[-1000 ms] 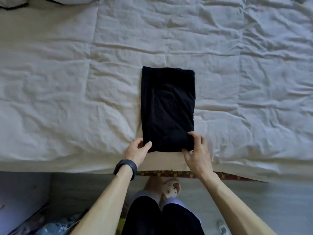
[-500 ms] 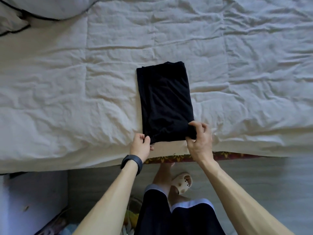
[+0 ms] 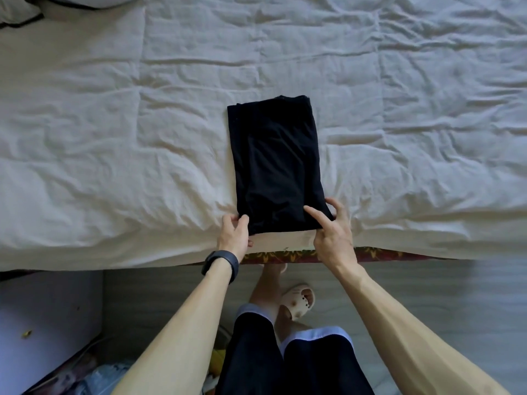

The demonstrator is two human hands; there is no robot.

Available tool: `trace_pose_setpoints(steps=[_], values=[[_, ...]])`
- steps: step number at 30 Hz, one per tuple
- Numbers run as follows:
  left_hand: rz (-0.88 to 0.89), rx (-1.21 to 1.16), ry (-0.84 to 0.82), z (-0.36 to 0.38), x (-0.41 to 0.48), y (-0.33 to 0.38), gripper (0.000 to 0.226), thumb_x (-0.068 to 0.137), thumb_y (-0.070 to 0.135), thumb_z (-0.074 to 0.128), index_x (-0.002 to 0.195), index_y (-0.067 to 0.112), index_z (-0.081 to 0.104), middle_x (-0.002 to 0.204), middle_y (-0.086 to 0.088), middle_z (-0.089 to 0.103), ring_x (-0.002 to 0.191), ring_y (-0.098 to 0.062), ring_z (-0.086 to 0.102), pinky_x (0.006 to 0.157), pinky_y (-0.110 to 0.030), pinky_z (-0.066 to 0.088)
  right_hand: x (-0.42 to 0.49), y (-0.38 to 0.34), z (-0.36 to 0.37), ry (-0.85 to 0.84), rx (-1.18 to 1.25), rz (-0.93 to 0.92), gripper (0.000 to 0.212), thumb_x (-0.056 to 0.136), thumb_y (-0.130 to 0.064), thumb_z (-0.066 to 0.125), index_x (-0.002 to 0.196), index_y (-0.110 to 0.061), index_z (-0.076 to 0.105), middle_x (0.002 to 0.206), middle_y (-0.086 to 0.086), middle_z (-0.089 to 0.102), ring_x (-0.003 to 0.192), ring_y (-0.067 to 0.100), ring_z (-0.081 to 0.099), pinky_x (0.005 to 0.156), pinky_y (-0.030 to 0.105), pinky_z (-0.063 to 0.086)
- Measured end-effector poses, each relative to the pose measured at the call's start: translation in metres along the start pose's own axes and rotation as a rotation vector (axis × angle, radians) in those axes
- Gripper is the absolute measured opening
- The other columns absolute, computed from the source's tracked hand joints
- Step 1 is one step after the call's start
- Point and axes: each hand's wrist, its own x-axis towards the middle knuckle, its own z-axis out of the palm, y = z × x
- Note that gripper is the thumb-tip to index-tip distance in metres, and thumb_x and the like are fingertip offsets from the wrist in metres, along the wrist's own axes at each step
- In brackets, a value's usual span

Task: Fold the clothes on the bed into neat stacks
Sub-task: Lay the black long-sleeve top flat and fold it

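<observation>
A black garment [image 3: 275, 163] lies folded into a narrow rectangle on the white quilted bedcover [image 3: 119, 143], its near end at the bed's front edge. My left hand [image 3: 234, 234], with a dark watch on the wrist, pinches the garment's near left corner. My right hand [image 3: 332, 232] grips the near right corner, thumb on top of the cloth and fingers around its right side. No other clothes show on the bed.
A pillow edge [image 3: 25, 12] shows at the far left corner. A patterned sheet border [image 3: 299, 256] peeks out under the bedcover. Below are a grey floor, my legs, a beige sandal [image 3: 298, 300], and a white box [image 3: 42, 323] at the left.
Both hands have closed on the garment's near corners, going from resting beside them to pinching them. The garment now lies slightly turned, its near end toward the right.
</observation>
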Motion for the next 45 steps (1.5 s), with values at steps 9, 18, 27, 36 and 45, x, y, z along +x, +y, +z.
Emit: trace_pose_setpoints(steps=[9,18,27,36,45], values=[[0.025,0.111,0.101,0.002,-0.001,-0.006,0.011,0.101,0.028,0.054,0.107,0.022,0.047,0.102,-0.008,0.066,0.085,-0.028,0.066,0.07,-0.034,0.049,-0.001,0.011,-0.004,-0.04,0.101,0.132,0.072,0.085,0.019,0.047,0.131,-0.033,0.068,0.143,0.011,0.052,0.131,0.026,0.047,0.113,0.039,0.043],[0.268,-0.094,0.152,-0.008,-0.059,-0.007,0.04,0.099,0.018,0.047,0.124,0.049,0.042,0.07,-0.005,0.063,0.058,-0.024,0.062,0.057,-0.04,0.051,-0.046,-0.022,-0.031,0.172,0.426,0.156,0.063,0.079,0.016,0.054,0.11,-0.037,0.068,0.124,-0.002,0.057,0.111,0.004,0.058,0.092,0.023,0.051],[0.037,-0.14,0.02,-0.006,-0.132,-0.07,0.029,0.1,0.004,0.048,0.087,0.022,0.066,0.1,-0.004,0.069,0.054,-0.014,0.061,0.057,-0.031,0.052,-0.142,-0.015,-0.057,-0.194,0.457,0.458,0.063,0.09,0.0,0.05,0.103,-0.06,0.064,0.086,-0.015,0.073,0.065,0.01,0.065,0.06,0.017,0.05],[-0.072,-0.283,-0.249,-0.027,-0.12,-0.036,0.04,0.1,0.005,0.045,0.11,0.029,0.075,0.111,0.003,0.072,0.074,-0.023,0.072,0.063,-0.025,0.051,-0.097,-0.004,-0.09,-0.495,0.389,0.276,0.067,0.077,-0.01,0.068,0.119,-0.059,0.053,0.076,-0.008,0.071,0.065,0.002,0.066,0.059,0.009,0.046],[0.483,0.563,-0.005,-0.051,-0.046,0.039,0.01,0.09,0.035,0.07,0.096,0.029,0.073,0.089,0.006,0.062,0.08,-0.012,0.057,0.064,-0.02,0.039,-0.001,-0.011,-0.101,-0.358,0.434,0.155,0.037,0.089,-0.031,0.076,0.115,-0.051,0.061,0.114,-0.009,0.054,0.089,0.001,0.064,0.075,0.013,0.052]])
